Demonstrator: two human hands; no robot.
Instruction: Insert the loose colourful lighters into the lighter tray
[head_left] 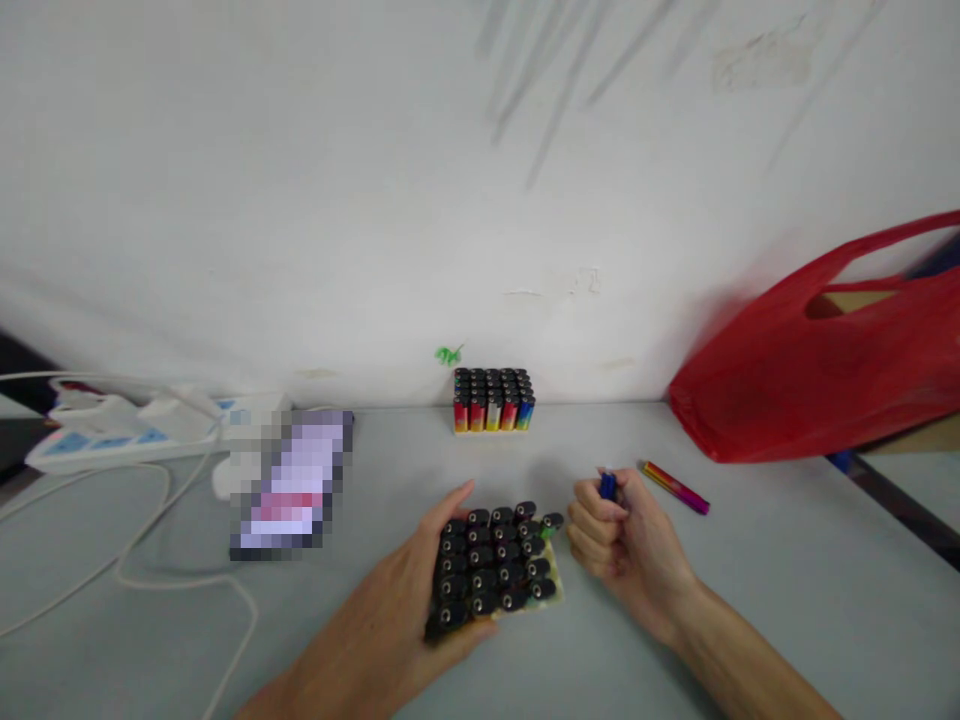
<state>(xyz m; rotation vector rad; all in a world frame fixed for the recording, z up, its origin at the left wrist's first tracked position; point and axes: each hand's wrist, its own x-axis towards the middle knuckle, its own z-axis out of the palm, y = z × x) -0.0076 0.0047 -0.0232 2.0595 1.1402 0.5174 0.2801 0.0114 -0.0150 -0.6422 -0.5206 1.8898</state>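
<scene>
My left hand grips a pale holder from its left side, thumb and fingers around the edges. Rows of small black-topped tubes, each with a round metallic ring on top, stand in it. At the holder's back right corner, one tube with a green body leans outward. To the right of the holder, my right hand is closed around a small dark blue object; only its upper end shows above the fingers.
A second block of colourful black-topped tubes stands by the wall. A red-to-purple stick lies beyond my right hand. At left are a blurred-out phone, a power strip and white cables. A red bag stands right.
</scene>
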